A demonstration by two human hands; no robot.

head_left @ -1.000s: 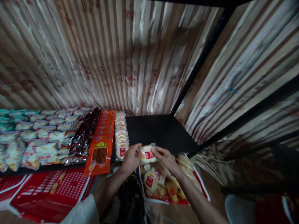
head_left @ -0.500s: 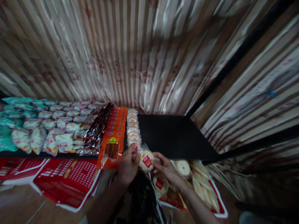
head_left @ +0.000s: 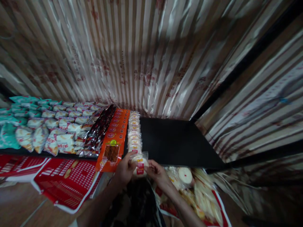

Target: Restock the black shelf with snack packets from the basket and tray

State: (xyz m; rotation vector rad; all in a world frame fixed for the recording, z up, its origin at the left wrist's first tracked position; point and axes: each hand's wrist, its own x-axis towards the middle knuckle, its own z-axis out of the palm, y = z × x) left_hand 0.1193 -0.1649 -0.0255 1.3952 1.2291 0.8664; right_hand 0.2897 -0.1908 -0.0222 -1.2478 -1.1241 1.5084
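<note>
A clear packet with a round white snack cake and a red label [head_left: 140,168] is held upright between my two hands. My left hand [head_left: 125,169] pinches its left edge, and my right hand [head_left: 158,174] grips the right edge with thumb and fingers. The packet is at the front end of a row of similar wrapped cakes [head_left: 134,134] on the black shelf [head_left: 175,142]. Whether it touches the row I cannot tell. Left of this row lie overlapping orange snack packs [head_left: 115,135].
Dark shiny packs [head_left: 100,129], white snack bags [head_left: 62,143] and green bags [head_left: 9,135] fill the shelf's left side. Below stand a red basket [head_left: 68,183] and another basket with packaged foods [head_left: 205,198]. A striped curtain [head_left: 142,56] hangs behind; a black post [head_left: 220,85] slants at right.
The packet has moved left, from beside the row to its front end, and turned more upright. My right hand has come left with it, closer to my left hand.
</note>
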